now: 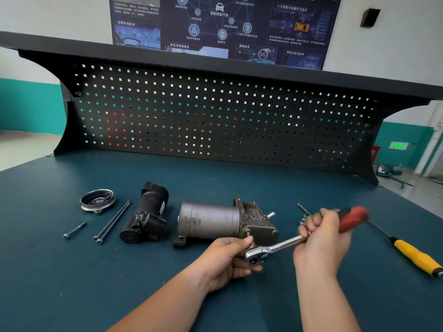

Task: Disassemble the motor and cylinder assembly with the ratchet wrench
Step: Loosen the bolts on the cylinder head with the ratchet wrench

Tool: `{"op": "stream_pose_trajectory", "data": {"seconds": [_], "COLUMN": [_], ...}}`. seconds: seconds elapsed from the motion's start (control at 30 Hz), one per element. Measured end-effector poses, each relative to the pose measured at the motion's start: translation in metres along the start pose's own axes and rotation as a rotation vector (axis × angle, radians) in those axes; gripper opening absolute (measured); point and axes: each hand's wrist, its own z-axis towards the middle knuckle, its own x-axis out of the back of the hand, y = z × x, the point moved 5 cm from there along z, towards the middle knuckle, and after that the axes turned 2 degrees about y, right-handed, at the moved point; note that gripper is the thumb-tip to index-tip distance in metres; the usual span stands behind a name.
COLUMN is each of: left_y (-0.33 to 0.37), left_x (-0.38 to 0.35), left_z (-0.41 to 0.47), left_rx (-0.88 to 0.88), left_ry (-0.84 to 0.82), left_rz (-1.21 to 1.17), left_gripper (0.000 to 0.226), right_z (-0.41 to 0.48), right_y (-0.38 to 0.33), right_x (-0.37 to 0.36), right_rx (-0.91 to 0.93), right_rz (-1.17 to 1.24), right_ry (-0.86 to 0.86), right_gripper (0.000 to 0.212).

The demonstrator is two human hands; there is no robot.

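Head view showed the motor lying on its side mid-surface, its cylinder end to the right and nearest the hands. The left hand curled round the head of the wrench, thumb on top, probably to keep the socket seated on a fastener at the cylinder's near corner. The right hand was fisted round the handle, with the red grip sticking out past the knuckles, placed far out for leverage on the swing. Parts already off lay apart to the left, seemingly kept out of the working area: a round cap, a short bolt, two long bolts and a black housing. A screwdriver lay at the right, its handle end cut off by the frame edge. The socket and the fastener were hidden under the wrench head and left fingers. The right hand was blurred, and it partly covered a bolt and some small pieces behind it.
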Motion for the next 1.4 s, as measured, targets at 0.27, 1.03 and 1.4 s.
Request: {"op": "stream_pose_trajectory", "data": {"seconds": [0.27, 1.03, 1.4], "left_y": [-0.003, -0.001, 0.0], "left_x": [0.002, 0.002, 0.001], "left_z": [0.004, 0.0, 0.0], "left_rx": [0.003, -0.028, -0.029], "left_ry": [0.004, 0.045, 0.043], "left_rz": [0.0, 0.02, 0.033], "left_gripper": [0.024, 0.011, 0.013], "right_z": [-0.041, -0.04, 0.011], "right_y": [-0.006, -0.003, 0.021], "right_x": [-0.076, -0.074, 0.03], "right_rx": [0.312, 0.196, -0.254], "right_rz": [-0.482, -0.453, 0.092], "right_ry": [-0.505, -0.472, 0.153], "right_gripper": [0.026, 0.023, 0.026]}}
